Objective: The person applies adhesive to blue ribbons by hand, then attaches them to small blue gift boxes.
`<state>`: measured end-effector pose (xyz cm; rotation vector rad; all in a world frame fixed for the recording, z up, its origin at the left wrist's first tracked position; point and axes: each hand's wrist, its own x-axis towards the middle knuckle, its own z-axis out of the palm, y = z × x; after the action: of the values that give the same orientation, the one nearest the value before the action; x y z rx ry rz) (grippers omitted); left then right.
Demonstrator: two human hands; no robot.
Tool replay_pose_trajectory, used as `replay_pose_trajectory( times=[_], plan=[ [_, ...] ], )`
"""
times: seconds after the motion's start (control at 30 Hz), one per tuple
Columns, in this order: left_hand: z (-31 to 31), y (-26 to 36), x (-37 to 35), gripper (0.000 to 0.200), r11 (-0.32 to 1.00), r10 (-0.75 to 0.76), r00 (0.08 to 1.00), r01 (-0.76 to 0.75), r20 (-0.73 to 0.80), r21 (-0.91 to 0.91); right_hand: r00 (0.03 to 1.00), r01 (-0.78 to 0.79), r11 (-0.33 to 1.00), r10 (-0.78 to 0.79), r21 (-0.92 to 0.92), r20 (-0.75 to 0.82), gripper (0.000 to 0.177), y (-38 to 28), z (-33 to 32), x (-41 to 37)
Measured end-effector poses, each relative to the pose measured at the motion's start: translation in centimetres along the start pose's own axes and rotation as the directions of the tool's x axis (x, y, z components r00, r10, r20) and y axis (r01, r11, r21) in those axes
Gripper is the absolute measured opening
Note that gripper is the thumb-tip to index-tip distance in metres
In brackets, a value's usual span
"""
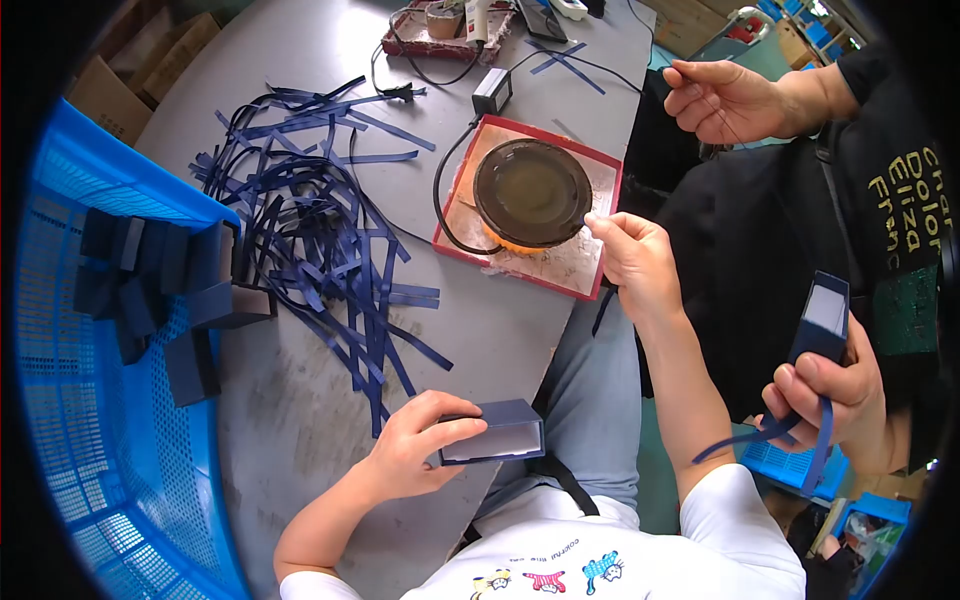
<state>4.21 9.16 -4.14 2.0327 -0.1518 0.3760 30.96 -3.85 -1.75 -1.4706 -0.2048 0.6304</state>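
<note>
Navy ribbons (310, 240) across grey table (480, 345)

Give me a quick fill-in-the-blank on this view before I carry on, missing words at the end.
1. The camera wearer's own ____ hand holds a dark box.
2. The round pan stands in a tray with a ____ rim.
3. The basket holding more boxes is coloured ____.
4. From the box in the co-worker's hand hangs a dark blue ____.
Missing words: left; red; blue; ribbon.
</note>
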Motion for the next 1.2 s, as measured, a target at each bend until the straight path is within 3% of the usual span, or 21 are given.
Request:
replay_pose_trajectory(
  times=[0.43, 0.53, 0.63, 0.73, 0.8, 0.87, 0.93, 1.07, 1.2],
  plan=[
    [-0.2, -0.3, 0.1, 0.059, 1.0, 0.012, 1.0, -0.012, -0.004, -0.026, 0.998, 0.012, 0.998, -0.015, -0.057, -0.059, 0.016, 0.3, -0.3, -0.2],
    [0.1, 0.1, -0.8, 0.058, 0.9, -0.245, 0.96, 0.173, -0.135, -0.399, 0.998, -0.061, 0.998, 0.06, 0.013, 0.02, 0.017, 0.4, -1.4, -1.5],
    [-1.1, 0.5, -0.8, 0.054, 0.769, -0.427, 0.903, 0.332, -0.053, -0.546, 0.981, -0.156, 0.985, 0.146, 0.077, 0.128, 0.017, 0.3, -1.4, -3.3],
    [-2.0, 1.0, -0.3, 0.06, 0.715, -0.447, 0.894, 0.355, -0.003, -0.602, 0.922, -0.263, 0.953, 0.203, 0.151, 0.329, 0.015, -0.2, -1.0, -5.4],
    [-2.3, 1.7, -0.1, 0.062, 0.693, -0.449, 0.893, 0.351, 0.004, -0.629, 0.822, -0.434, 0.847, 0.233, 0.307, 0.52, 0.015, -0.3, -0.7, -6.7],
    [-2.0, 2.0, -0.2, 0.063, 0.67, -0.421, 0.907, 0.321, 0.013, -0.67, 0.676, -0.58, 0.664, 0.071, 0.471, 0.733, 0.018, 1.0, -0.2, -8.0],
    [-1.9, 2.5, -0.4, 0.062, 0.675, -0.406, 0.913, 0.319, 0.025, -0.665, 0.592, -0.651, 0.563, -0.043, 0.509, 0.805, 0.027, 1.7, 0.7, -9.8],
    [-1.4, 3.1, -0.9, 0.062, 0.673, -0.395, 0.918, 0.307, 0.024, -0.673, 0.553, -0.749, 0.303, -0.205, 0.59, 0.807, 0.028, 3.8, 2.0, -12.2],
    [-1.9, 3.9, -1.5, 0.063, 0.674, -0.408, 0.913, 0.313, 0.016, -0.669, 0.568, -0.762, 0.228, -0.214, 0.606, 0.795, 0.028, 4.5, 2.6, -13.1]
  ],
)
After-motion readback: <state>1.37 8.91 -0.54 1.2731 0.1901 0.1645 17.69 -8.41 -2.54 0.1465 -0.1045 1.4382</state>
